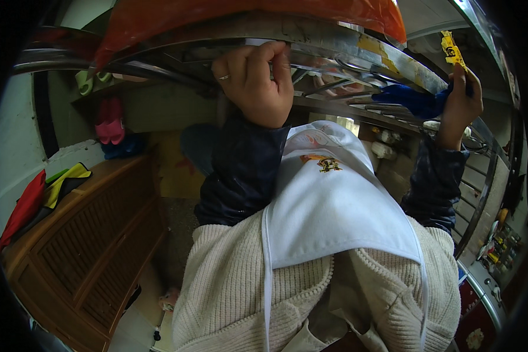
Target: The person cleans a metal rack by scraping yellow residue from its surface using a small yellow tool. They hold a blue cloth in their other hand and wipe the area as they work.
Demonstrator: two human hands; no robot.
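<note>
My left hand (259, 83), with a ring on one finger, has its fingers curled against the lower edge of a metal frame rail (321, 37); the fingertips are partly hidden. The rail has worn yellow patches near its right end. My right hand (464, 101) grips a bunched blue cloth (409, 101) by the rail's right end. At its fingertips a yellow piece with dark print (452, 48) sticks up; whether it is held or fixed behind them I cannot tell. Above the rail lies orange plastic sheeting (255, 11). Below hangs my white apron (334, 211).
A brown slatted wooden cabinet (97, 233) stands at left, with red cloth (24, 207) and yellow cloth (68, 182) on top. Pink slippers (110, 121) and a green slipper (84, 82) are behind. Metal bars (471, 180) and cluttered small items (501, 244) lie at right.
</note>
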